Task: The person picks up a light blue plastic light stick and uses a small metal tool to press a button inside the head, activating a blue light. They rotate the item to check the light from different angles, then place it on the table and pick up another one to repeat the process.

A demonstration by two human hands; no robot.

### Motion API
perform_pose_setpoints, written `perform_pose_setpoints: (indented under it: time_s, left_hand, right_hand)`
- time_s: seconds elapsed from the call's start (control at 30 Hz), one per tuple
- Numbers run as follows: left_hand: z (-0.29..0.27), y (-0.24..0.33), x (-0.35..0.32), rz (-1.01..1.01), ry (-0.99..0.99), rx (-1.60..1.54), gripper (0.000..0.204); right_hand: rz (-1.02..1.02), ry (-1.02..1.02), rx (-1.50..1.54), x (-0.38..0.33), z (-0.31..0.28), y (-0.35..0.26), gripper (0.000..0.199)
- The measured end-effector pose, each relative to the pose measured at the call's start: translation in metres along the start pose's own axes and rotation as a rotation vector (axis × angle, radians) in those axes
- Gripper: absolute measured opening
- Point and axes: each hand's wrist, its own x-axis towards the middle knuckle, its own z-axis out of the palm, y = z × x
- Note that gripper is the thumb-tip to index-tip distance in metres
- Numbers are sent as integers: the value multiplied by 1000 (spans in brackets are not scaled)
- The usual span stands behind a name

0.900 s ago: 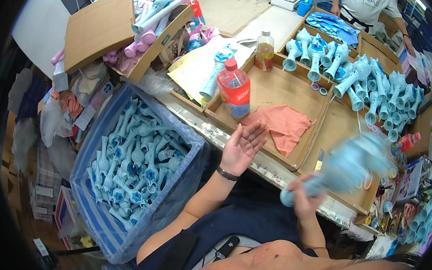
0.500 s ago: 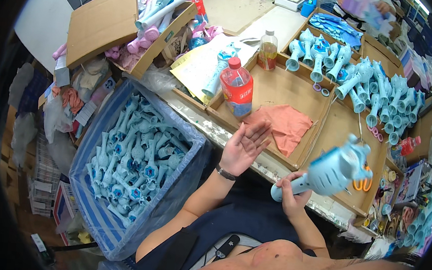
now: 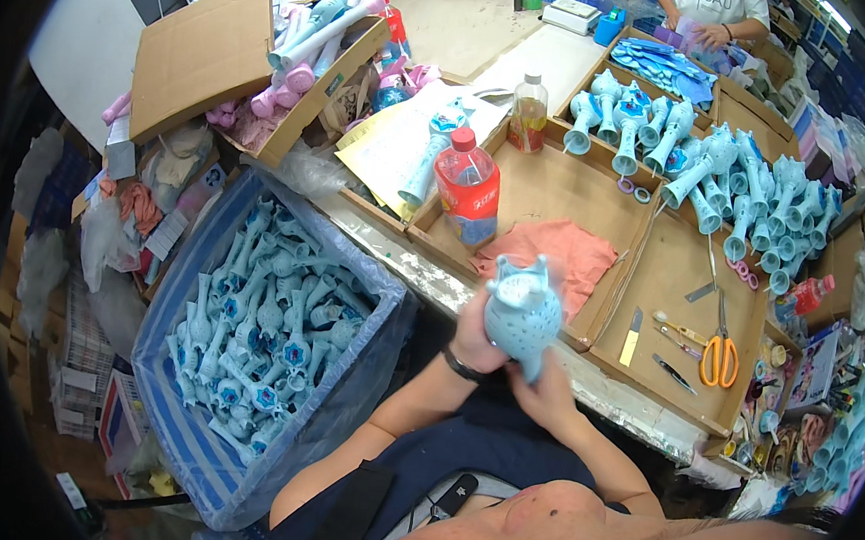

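Both hands are on a light-blue toy wand with a round speckled head and crown-like points, held in front of my body. My left hand cups the side of the head, its fingers partly hidden behind it. Lower down, my right hand closes round the narrow handle end. Just beyond the wand, a salmon-pink cloth lies crumpled in a shallow cardboard tray. A red-capped bottle stands at the tray's left side.
At left, a blue lined bin holds many similar wands. More wands crowd the far right. Orange-handled scissors and a yellow-handled knife lie in the right tray. A co-worker's hands show at the top.
My right hand has brought the wand left and turned it upright. My left hand, open with palm up before, has come against its head. The co-worker's torso shows more now.
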Motion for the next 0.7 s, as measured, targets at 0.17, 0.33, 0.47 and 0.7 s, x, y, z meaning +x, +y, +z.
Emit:
perform_pose_setpoints:
  time_s: [0.17,0.33,0.47,0.7]
  left_hand:
    - [0,12,-1,-101,454,63,43]
    - [-5,14,4,-3,601,146,44]
    - [-7,-1,0,-119,523,84,46]
    - [-14,-4,1,-252,523,-93,43]
  right_hand:
    - [30,34,212,-11,-10,4,42]
    - [-197,138,671,-4,2,-3,23]
    - [263,-334,818,2,-1,6,25]
    - [379,-943,2086,2,-14,39,30]
